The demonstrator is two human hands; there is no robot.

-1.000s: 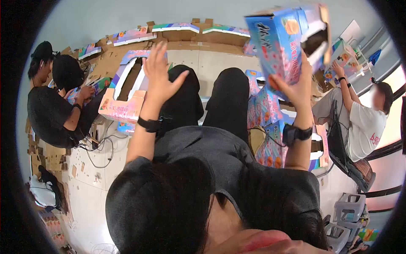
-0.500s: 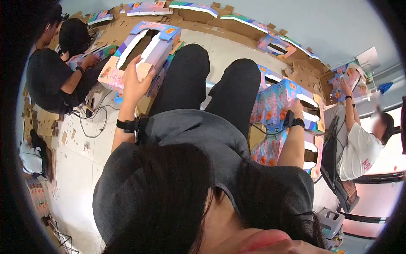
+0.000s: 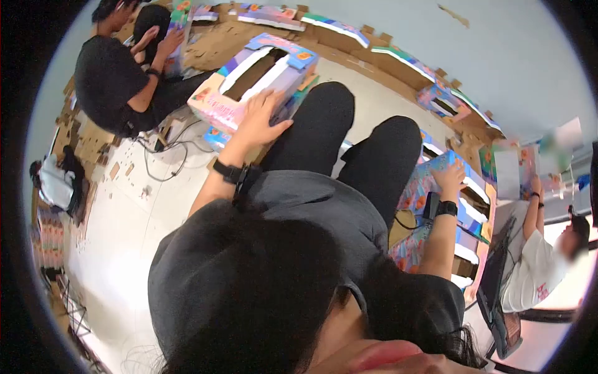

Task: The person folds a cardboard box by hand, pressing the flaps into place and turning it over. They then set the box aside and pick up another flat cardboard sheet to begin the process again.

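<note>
My left hand (image 3: 260, 123) rests on the near side of a colourful printed carton (image 3: 296, 75). Its fingers are stretched out and the thumb stands apart. The carton has a long cut-out opening with white edges on top, and more printed cardboard shows beneath it. To the right of my knees, my right hand (image 3: 449, 177) lies with spread fingers on a similar blue and pink carton (image 3: 427, 184). That carton sits above another carton (image 3: 476, 249) with the same kind of opening. I wear a black band on each wrist.
A co-worker in black (image 3: 109, 81) sits at the left with a printed carton. At the right, a person in a white shirt (image 3: 532, 268) handles printed cardboard. Cartons line the wall behind brown cardboard (image 3: 398, 68). Black cables (image 3: 180, 149) cross the floor at left.
The view has swung, so most things sit further right and lower. My right hand's fingers have spread over its carton. The left co-worker has raised a carton upright.
</note>
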